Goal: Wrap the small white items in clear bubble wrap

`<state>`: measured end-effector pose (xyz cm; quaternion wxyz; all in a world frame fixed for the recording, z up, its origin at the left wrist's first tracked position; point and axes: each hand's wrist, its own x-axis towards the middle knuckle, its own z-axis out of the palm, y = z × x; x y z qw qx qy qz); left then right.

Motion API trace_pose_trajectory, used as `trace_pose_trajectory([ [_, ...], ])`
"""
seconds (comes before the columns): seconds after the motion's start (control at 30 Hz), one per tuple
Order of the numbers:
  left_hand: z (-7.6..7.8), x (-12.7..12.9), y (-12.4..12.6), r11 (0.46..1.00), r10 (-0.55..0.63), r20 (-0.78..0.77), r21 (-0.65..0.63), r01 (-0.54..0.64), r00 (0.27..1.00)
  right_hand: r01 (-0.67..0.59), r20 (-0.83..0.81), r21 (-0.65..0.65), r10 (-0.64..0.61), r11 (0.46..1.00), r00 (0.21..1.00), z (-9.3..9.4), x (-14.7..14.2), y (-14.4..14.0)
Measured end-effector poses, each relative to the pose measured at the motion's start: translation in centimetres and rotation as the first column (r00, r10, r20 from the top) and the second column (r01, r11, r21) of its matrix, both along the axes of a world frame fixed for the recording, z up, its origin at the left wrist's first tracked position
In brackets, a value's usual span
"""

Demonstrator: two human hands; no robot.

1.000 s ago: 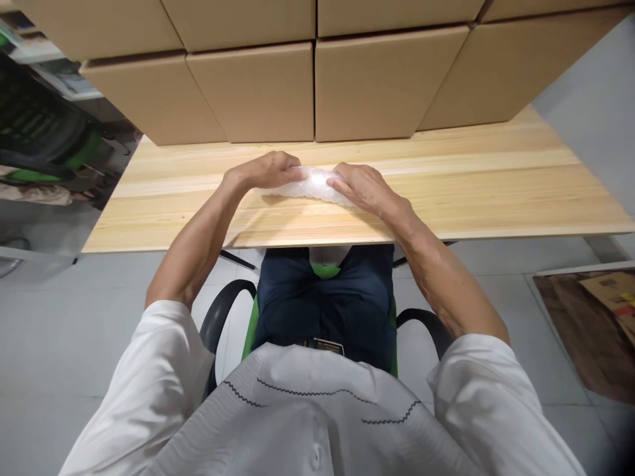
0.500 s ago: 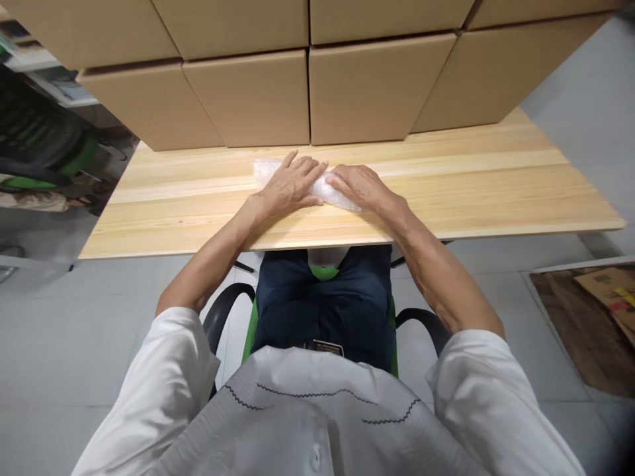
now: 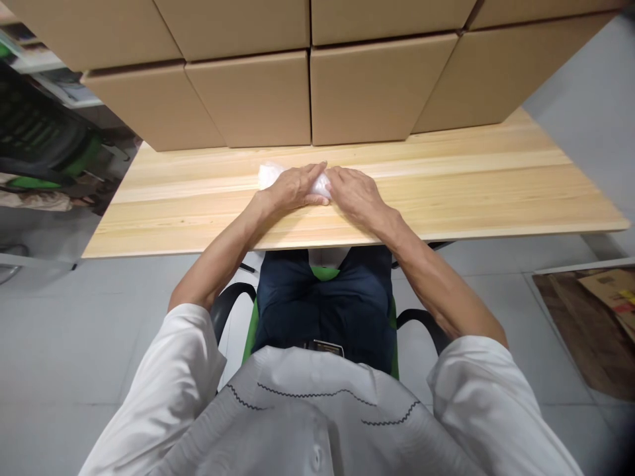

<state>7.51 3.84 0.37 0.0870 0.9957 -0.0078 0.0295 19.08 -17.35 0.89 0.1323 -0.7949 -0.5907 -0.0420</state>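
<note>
Both hands lay on a small bundle of clear bubble wrap (image 3: 270,174) that rested on the pale wooden worktop (image 3: 471,192), near its middle. The left hand (image 3: 292,188) was spread flat over the bundle, fingers extended and pressing down on it. The right hand (image 3: 354,193) met it from the other side, fingers slightly curled against the wrap's end, fingertips touching those of the left. Stacked cardboard boxes (image 3: 367,89) stood along the far edge of the worktop, well apart from the hands.
</note>
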Motion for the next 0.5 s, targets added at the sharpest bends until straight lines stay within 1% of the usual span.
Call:
trace_pose_trajectory([
  [0.07, -0.2, -0.2, -0.1, 1.0, 0.028, -0.01, -0.011, -0.028, 1.0, -0.007, -0.048, -0.001, 0.007, 1.0, 0.999, -0.1, -0.3, -0.2],
  [0.17, -0.6, -0.2, -0.1, 0.999, 0.027, -0.006, -0.037, -0.028, 1.0, -0.019, -0.096, -0.008, 0.018, 1.0, 0.995, -0.2, -0.5, -0.5],
  [0.4, -1.1, -0.2, 0.5, 0.996, -0.008, 0.056, -0.091, 0.013, 0.998, -0.009, -0.119, -0.005, 0.008, 1.0, 0.993, -0.8, -0.3, -0.4],
  [0.5, -1.2, -0.2, 0.7, 0.995, -0.022, 0.066, -0.096, 0.029, 0.998, -0.007, -0.116, -0.001, 0.007, 1.0, 0.993, -1.1, 0.0, -0.4],
])
